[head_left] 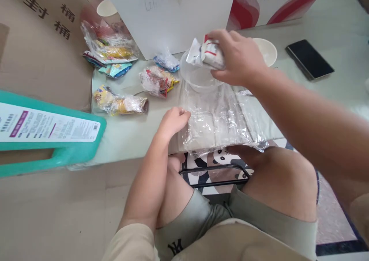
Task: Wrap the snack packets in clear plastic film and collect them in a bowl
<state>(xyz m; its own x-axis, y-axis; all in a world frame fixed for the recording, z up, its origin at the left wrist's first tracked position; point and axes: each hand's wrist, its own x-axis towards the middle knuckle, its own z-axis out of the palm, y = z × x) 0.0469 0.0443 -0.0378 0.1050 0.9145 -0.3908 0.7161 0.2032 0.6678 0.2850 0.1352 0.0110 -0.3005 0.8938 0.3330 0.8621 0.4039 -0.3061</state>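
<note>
My right hand [235,55] is closed around a small white packet with red marks [212,54], held over a clear round plastic bowl [198,76]. The packet's twisted end points left. At the near edge of the table, my left hand [175,120] has its fingers curled together at the left side of a clear plastic bag [215,126]. Whether those fingers pinch the bag's edge is hidden. The bag lies flat in front of the bowl and hangs slightly over the table edge.
Wrapped snacks [160,80] lie left of the bowl, with a yellow-brown wrapped pack [123,102] nearer me. More packets [112,53] are piled by a cardboard box [40,45]. A white bowl [266,51] and phone [310,59] are right. A green container [98,132] juts in left.
</note>
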